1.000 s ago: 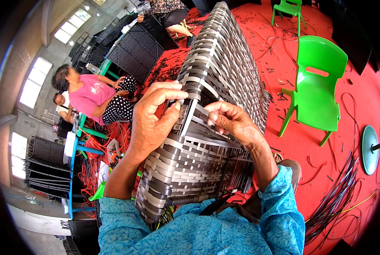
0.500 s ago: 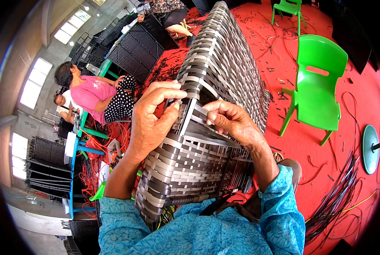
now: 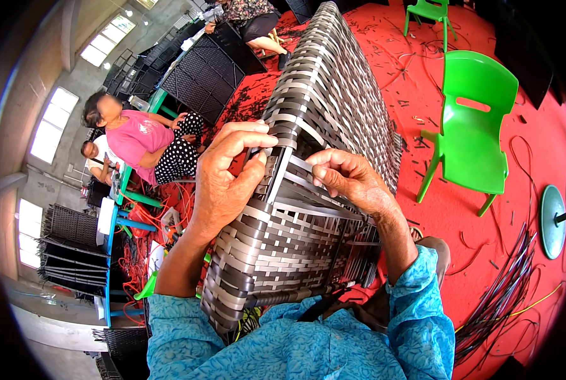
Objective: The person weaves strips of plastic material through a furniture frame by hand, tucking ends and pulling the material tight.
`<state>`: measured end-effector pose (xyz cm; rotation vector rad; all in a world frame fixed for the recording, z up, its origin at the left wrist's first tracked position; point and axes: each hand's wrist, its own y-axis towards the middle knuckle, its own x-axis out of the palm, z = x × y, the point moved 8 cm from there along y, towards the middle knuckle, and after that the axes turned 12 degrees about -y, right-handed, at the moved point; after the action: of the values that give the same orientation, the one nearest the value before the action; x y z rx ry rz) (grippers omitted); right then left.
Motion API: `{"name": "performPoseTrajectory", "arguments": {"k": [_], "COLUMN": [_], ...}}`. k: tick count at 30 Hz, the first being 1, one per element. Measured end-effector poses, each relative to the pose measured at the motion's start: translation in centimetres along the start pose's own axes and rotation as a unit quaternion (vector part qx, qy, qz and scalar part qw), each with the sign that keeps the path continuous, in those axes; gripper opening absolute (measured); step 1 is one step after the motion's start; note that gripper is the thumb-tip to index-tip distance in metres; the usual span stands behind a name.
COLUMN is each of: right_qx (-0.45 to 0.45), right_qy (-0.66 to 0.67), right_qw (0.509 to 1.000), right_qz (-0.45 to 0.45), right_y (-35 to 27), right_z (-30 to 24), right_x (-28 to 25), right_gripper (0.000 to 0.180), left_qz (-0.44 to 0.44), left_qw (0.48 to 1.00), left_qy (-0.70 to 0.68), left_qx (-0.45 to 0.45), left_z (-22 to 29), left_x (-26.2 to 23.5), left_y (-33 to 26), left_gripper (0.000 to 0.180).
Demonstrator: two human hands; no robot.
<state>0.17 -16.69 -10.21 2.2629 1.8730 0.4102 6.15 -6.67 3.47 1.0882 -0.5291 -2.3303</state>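
Across the red floor (image 3: 460, 215), everything sits around the big woven frame (image 3: 308, 209), a tall grey-and-brown wicker panel leaning up against the lap of the person in the blue patterned sleeves. Right of the frame stands a bright green plastic chair (image 3: 476, 120), with a second green chair (image 3: 430, 11) farther off behind it, and a bundle of dark loose strands (image 3: 504, 297) lies on the floor near the frame's lower right. Left of the frame, a person in a pink top (image 3: 137, 142) sits by stacked dark woven panels (image 3: 203, 76). On the frame's upper edge the left hand (image 3: 222, 183) is curled closed over the corner, fingers wrapped on the weave and thumb pressing a pale flat strip (image 3: 281, 171) against it. The right hand (image 3: 349, 180) is pinched shut just beside it, fingertips nipping what looks like the same strip where it crosses the open uprights. It reads to me as mid-weave: a strip being threaded and pulled snug at the unfinished gap near the top. The next pull would want steady tension while the left hand keeps the corner pinned, so the row lies flat. I see no packages, labels or signs near the frame, only offcuts scattered about.
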Motion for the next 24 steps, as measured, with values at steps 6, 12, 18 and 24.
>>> {"name": "performPoseTrajectory", "arguments": {"k": [6, 12, 18, 24], "right_qx": [-0.009, -0.040, -0.051, -0.045], "right_qy": [0.024, 0.059, 0.064, 0.058], "right_qw": [1.000, 0.997, 0.997, 0.997], "right_qz": [0.010, 0.010, 0.003, 0.010], "right_y": [0.5, 1.2, 1.7, 1.6], "right_z": [0.4, 0.7, 1.1, 1.6], "right_x": [0.7, 1.4, 1.5, 1.2], "right_gripper": [0.025, 0.028, 0.030, 0.028], "left_qz": [0.000, 0.001, -0.003, -0.004], "left_qw": [1.000, 1.000, 1.000, 1.000], "left_qy": [-0.017, -0.015, -0.002, -0.006], "left_qx": [-0.002, -0.005, -0.006, -0.002], "left_z": [-0.1, 0.2, 0.3, -0.1], "left_x": [0.1, 0.1, 0.1, 0.1], "left_y": [0.0, 0.0, 0.0, 0.0], "left_gripper": [0.025, 0.025, 0.024, 0.024]}}
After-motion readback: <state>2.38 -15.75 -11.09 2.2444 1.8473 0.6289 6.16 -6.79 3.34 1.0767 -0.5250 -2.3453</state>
